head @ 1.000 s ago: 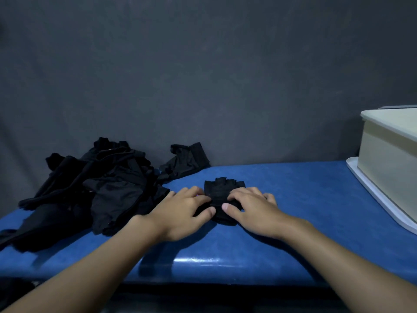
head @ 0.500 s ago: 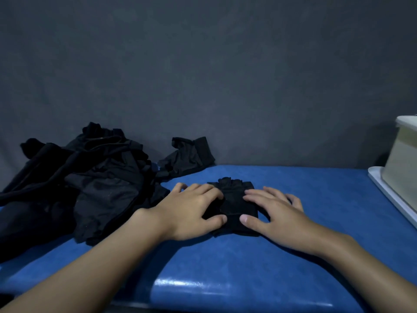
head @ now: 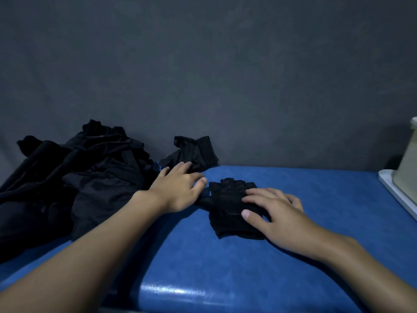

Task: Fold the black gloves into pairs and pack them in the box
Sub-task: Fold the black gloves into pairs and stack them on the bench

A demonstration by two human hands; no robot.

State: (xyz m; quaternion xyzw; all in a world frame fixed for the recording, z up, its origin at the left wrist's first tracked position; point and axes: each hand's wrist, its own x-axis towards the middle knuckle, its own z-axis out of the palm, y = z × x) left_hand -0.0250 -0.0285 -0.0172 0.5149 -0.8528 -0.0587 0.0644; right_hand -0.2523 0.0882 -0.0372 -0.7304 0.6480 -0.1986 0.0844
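Right hand (head: 277, 213), grip spread, pins fingerless glove (head: 228, 199) flat; left hand (head: 178, 188), grip spread, over loose glove (head: 194, 152) behind it, likely mate.

The gloves (head: 232, 208) and the pile (head: 79, 184) are plain black. The table (head: 293, 256) is glossy blue; the wall (head: 203, 75) dark grey. The box (head: 407, 168) is cream, its tray (head: 392, 190) white

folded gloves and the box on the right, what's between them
Head view: the right hand resting on the folded gloves, then bare blue table up to the tray under the box.
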